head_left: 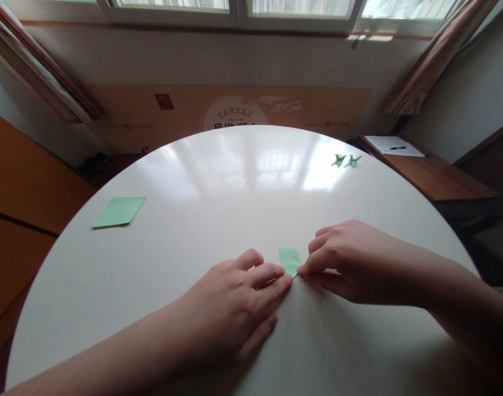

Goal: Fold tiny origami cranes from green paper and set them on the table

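Note:
A small folded piece of green paper (289, 258) lies on the round white table (218, 187) just in front of me. My left hand (235, 308) rests on the table with its fingers stretched out, the fingertips pressing the paper's lower left edge. My right hand (346, 261) has its fingers curled and pinches the paper's lower right corner between thumb and forefinger. Most of the paper shows between the two hands; its near tip is hidden under the fingertips.
A stack of green paper sheets (118, 212) lies at the table's left. Two small green folded paper cranes (345, 160) stand at the far right. A wooden side table with a paper sheet and pen (394, 146) stands beyond the right edge.

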Motion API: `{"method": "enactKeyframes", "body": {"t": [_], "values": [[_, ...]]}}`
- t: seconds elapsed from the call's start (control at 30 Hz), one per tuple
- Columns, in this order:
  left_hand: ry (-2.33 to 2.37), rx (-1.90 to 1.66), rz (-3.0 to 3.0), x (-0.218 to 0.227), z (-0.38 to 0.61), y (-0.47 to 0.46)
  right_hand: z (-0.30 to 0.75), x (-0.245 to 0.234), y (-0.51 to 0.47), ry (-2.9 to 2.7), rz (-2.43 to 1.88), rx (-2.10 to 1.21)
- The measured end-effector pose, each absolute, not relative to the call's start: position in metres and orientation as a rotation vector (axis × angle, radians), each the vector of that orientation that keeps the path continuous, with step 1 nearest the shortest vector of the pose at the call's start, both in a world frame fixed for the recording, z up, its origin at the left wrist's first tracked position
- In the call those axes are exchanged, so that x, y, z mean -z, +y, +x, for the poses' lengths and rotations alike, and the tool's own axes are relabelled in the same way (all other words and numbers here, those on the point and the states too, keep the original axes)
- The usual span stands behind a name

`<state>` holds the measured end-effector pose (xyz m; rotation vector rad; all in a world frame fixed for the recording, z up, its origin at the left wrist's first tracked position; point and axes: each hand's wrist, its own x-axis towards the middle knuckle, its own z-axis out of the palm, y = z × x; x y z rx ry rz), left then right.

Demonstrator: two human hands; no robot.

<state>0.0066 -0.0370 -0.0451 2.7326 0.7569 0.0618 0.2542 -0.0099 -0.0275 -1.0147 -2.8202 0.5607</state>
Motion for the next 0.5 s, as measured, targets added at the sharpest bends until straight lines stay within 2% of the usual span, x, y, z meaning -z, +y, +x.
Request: {"method": "enactKeyframes", "body": {"t": [0.5], "values": [[0.746, -0.136, 2.733, 0.042, 0.009, -0.038, 0.248, 0.038, -0.002, -2.724, -1.416, -0.688]]}}
